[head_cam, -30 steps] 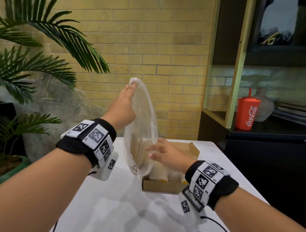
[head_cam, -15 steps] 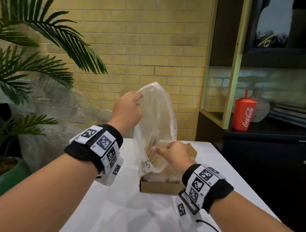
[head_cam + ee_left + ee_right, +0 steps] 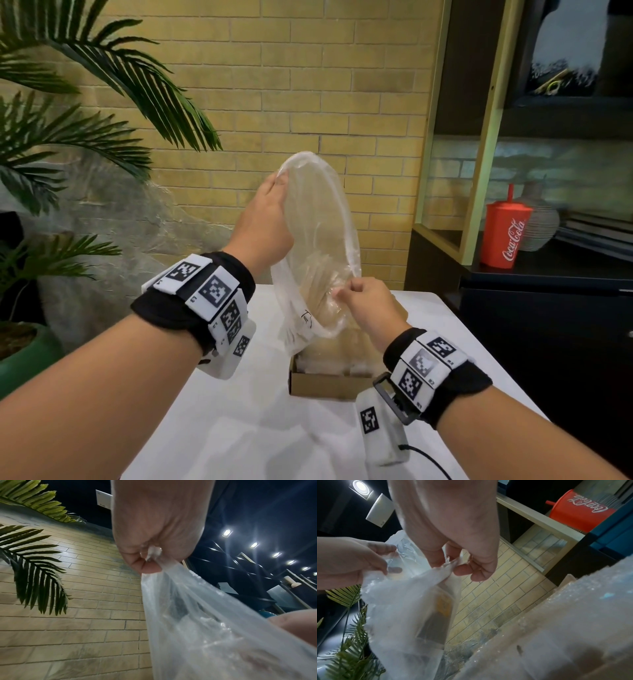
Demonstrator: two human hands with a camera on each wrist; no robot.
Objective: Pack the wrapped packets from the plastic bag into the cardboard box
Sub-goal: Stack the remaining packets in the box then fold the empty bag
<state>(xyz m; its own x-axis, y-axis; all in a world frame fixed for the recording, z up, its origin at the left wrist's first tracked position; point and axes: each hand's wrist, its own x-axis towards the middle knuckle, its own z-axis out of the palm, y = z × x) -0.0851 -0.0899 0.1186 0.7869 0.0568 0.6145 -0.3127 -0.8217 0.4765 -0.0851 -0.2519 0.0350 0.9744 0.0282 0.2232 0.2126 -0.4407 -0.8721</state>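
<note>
A clear plastic bag (image 3: pixel 318 240) hangs open above the cardboard box (image 3: pixel 322 383) on the white table. My left hand (image 3: pixel 265 219) pinches the bag's upper rim and holds it up; the left wrist view shows the plastic bag (image 3: pixel 197 615) bunched between thumb and fingers. My right hand (image 3: pixel 359 301) pinches the near side of the rim, the plastic (image 3: pixel 436 574) caught between thumb and forefinger. A wrapped packet (image 3: pixel 436 616) with a yellow label lies inside the bag. More wrapped packets (image 3: pixel 329 366) lie in the box, partly hidden by the bag.
The white table (image 3: pixel 260 438) stretches toward me in front of the box. A red Coca-Cola cup (image 3: pixel 505 233) stands on the dark shelf unit at the right. Palm fronds (image 3: pixel 113 85) and a green pot (image 3: pixel 24 356) are at the left, a brick wall behind.
My right hand went from open beside the bag to pinching its near rim. My left hand lowered a little, and the bag's mouth spread wider over the box.
</note>
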